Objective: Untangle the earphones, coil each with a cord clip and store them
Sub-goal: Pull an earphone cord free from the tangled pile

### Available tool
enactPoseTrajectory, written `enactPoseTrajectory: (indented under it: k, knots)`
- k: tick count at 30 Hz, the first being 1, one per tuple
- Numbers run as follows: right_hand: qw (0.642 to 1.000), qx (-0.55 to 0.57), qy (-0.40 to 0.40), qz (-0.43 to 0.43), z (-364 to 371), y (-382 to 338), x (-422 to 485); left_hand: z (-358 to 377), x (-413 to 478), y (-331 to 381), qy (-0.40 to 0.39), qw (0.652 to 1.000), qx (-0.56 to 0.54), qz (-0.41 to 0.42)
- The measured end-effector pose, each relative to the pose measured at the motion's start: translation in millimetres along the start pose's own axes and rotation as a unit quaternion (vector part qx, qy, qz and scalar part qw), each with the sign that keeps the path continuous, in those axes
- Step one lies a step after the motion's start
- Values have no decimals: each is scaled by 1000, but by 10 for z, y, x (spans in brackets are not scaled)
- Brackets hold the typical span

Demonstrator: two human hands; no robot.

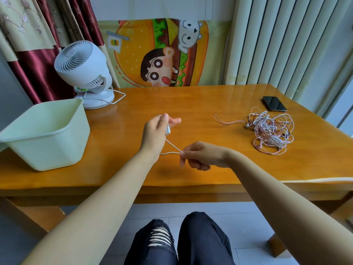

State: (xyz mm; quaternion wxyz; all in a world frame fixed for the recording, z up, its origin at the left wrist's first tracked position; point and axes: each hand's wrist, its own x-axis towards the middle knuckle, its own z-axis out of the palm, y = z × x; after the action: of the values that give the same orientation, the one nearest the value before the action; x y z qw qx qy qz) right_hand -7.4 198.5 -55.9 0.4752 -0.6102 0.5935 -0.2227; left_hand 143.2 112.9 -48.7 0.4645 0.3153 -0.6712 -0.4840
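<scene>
My left hand (155, 133) is raised over the middle of the table and holds a small coil of white earphone cord (168, 129) against its fingers. A loop of that white cord runs down to my right hand (200, 154), which pinches it between thumb and forefinger just above the tabletop. A tangled heap of pink and white earphones (271, 131) lies on the right side of the table, with one pink strand trailing out to the left. No cord clip is visible.
A pale green plastic tub (44, 139) stands at the table's left edge. Behind it sits a white desk fan (84, 73) with its cable. A dark phone (274, 106) lies at the back right. The wooden table (191, 104) meets a wall with a cartoon cloth.
</scene>
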Motion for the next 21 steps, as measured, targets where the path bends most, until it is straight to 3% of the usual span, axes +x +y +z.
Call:
enactPoseTrajectory:
  k: [2, 5, 7, 9, 12, 14, 15, 17, 19, 20, 21]
  knots:
    - [998, 20, 50, -42, -29, -81, -21, -35, -38, -95, -26, 966, 239, 99]
    - [978, 20, 177, -107, -144, -177, -17, 8, -76, -124, -126, 944, 299, 57]
    - [960, 49, 242, -128, -215, -172, 9, 55, -119, -51, -191, 968, 138, -84]
    - [945, 90, 284, -135, -231, -118, 48, 93, -136, 56, -215, 953, -76, -201]
    - [947, 105, 277, -126, -164, 0, 91, 140, -95, 231, -140, 908, -325, -225]
    - [970, 67, 216, -92, -115, 62, 84, 161, -35, 284, -58, 886, -413, -203]
    - [982, 49, 169, -70, -100, 75, 64, 164, -5, 275, -28, 891, -413, -186]
    - [997, 30, 70, -29, -96, 60, 16, 168, 36, 201, -15, 935, -323, -146]
    - [1000, 20, 8, -15, -104, 2, -36, 160, 15, 105, -29, 992, -101, -73]
    - [1000, 14, 0, -20, -108, -35, -62, 149, -5, 50, -34, 998, 44, -18]
    - [999, 8, 8, -32, -117, -74, -84, 132, -27, 20, -43, 981, 186, 33]
